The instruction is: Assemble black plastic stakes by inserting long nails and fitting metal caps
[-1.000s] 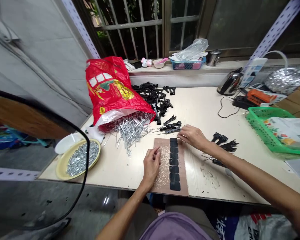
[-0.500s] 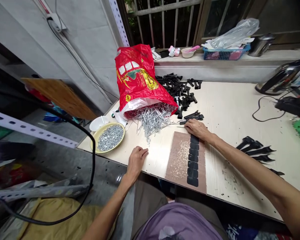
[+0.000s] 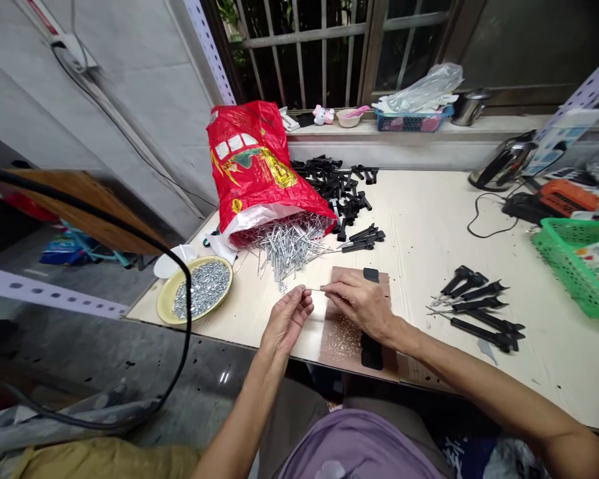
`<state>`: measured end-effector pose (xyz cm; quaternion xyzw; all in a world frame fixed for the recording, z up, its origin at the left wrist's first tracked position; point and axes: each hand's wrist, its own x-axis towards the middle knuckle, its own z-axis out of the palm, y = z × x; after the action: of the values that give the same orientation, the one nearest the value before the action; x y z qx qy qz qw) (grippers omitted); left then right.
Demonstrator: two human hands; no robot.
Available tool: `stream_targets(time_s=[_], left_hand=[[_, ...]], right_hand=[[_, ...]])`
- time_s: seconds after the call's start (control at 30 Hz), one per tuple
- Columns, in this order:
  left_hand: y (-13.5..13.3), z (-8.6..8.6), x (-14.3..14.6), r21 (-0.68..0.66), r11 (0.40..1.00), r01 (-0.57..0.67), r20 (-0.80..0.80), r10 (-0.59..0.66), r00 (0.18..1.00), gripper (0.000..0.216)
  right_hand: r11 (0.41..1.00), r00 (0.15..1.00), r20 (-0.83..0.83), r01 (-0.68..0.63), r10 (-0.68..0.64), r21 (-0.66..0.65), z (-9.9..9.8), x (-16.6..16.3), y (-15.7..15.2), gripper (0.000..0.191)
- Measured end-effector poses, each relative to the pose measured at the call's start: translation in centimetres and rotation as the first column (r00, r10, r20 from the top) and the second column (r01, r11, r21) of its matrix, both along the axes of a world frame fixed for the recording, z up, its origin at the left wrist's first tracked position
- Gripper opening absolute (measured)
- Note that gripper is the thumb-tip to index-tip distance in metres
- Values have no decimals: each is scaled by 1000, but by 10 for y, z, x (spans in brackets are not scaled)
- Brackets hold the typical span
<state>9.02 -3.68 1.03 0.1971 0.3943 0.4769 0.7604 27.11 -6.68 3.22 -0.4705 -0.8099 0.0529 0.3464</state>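
Observation:
My left hand (image 3: 285, 320) and my right hand (image 3: 360, 303) meet above the brown board (image 3: 340, 336) at the table's near edge. Between their pinched fingertips runs a thin metal pin (image 3: 313, 289), held level. My right hand covers most of the row of black pads (image 3: 371, 348) on the board. Just beyond lies a heap of silver pins (image 3: 289, 249) spilling from a red bag (image 3: 255, 170) on its side.
A yellow dish of small silver parts (image 3: 198, 293) sits at the table's left corner. Black plastic pieces (image 3: 340, 189) are piled behind the bag. Several assembled black pieces (image 3: 476, 306) lie to the right, near a green basket (image 3: 574, 263). A kettle (image 3: 504, 161) and cord stand at the back.
My right hand drew back from the black pieces beyond the board, and my left hand rose from the table edge. Both now pinch one pin over the board.

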Motion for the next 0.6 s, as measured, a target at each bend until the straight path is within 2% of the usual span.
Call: stream_targets(time_s=[0.17,0.47,0.6], left_hand=[[-3,7,18,34,999,9,29,-10,1000,23],[-4,4,27,125,992,24,-138,-6,990,32],[-7,3,29,232,972,23,-289,47,956,31]], right_hand=[[998,996,55,68,-67,-12,0,7,-5,25],[990,980,138,142,-143,17,-2,14,-12,26],[983,969,170,179,-182,33,-4,16,-15,24]])
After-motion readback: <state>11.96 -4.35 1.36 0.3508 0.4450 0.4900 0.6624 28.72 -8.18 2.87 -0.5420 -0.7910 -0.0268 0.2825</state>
